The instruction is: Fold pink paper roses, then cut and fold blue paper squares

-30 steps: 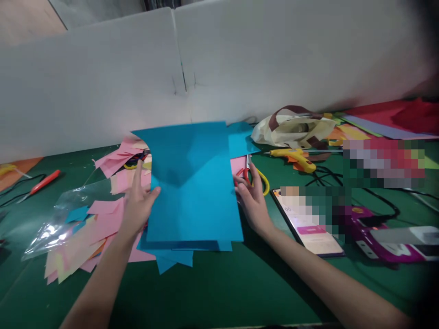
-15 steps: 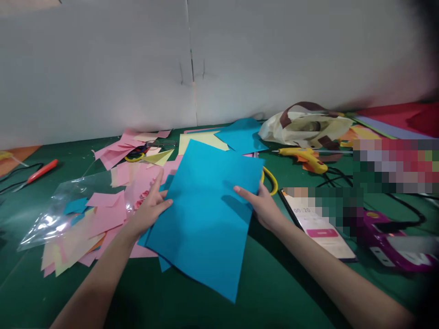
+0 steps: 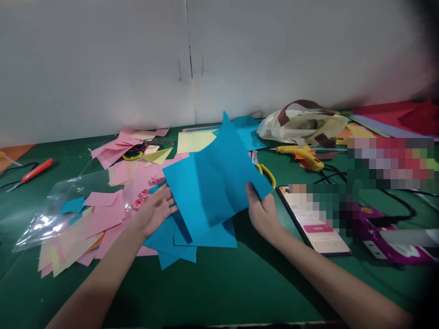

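Note:
A sheet of blue paper [image 3: 219,183] is held up tilted above the table, with a bend across it. My right hand [image 3: 264,212] grips its lower right corner, thumb on top and the other fingers behind. My left hand [image 3: 156,211] is open at the sheet's left edge, palm up with its fingers stretched out; I cannot tell whether the tips touch the paper. Beneath lie more blue paper pieces [image 3: 206,240]. Small pink curled paper pieces [image 3: 141,199] sit beside my left hand. Scissors with yellow handles [image 3: 267,174] lie partly hidden behind the sheet's right corner.
Pink paper scraps [image 3: 108,214] and a clear plastic bag [image 3: 44,219] lie on the left, with an orange-handled tool [image 3: 37,171] farther out. On the right are a phone [image 3: 318,224], a yellow glue gun [image 3: 302,153], a purple power strip [image 3: 387,242] with cables, and a cream bag [image 3: 274,130].
The blue sheet has turned and lifted, so its lower end no longer hangs toward me and blue pieces beneath show. My left hand has turned palm up; my right hand still holds the sheet.

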`<state>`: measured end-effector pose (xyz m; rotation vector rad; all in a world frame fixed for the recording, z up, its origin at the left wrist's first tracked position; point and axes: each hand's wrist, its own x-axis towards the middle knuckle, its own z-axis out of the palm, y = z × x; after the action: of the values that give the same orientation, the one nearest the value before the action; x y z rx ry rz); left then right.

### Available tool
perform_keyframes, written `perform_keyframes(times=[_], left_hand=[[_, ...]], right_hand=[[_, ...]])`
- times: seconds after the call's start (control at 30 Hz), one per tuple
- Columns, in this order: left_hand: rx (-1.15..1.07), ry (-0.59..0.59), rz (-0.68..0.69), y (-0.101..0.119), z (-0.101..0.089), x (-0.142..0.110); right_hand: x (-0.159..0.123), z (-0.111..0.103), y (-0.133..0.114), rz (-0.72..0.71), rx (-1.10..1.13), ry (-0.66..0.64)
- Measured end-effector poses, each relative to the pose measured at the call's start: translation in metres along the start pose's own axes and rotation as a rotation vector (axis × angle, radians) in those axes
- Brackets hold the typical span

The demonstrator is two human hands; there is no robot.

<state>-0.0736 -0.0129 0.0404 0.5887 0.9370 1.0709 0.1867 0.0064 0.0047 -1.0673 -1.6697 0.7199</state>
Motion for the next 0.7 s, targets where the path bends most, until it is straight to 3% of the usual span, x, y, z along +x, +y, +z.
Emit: perform_keyframes(times=[0.07,0.17,0.23,0.33,0.57,0.7], left_hand=[[0.12,0.079,0.005,-0.008,0.007,0.0],[0.158,0.086,0.008,-0.016,0.011,0.0],[0.147,0.015,-0.02,-0.019,0.011,0.001],[0.206,-0.032,-0.026,-0.024,0.013,0.001],[0.507,0.027,0.131,-0.032,0.015,-0.003],[0.561,0.078,0.104,-0.03,0.017,-0.004]], right_hand=[[-0.002,0.001,-0.001,-0.162,-0.088,-0.085],[-0.004,0.006,-0.001,-0.344,-0.269,-0.374],[-0.005,0.01,-0.002,-0.343,-0.399,-0.533],[-0.007,0.014,-0.008,-0.297,-0.491,-0.639],[-0.009,0.012,-0.016,-0.279,-0.295,-0.664],[-0.009,0.014,-0.01,0.011,0.044,-0.341]])
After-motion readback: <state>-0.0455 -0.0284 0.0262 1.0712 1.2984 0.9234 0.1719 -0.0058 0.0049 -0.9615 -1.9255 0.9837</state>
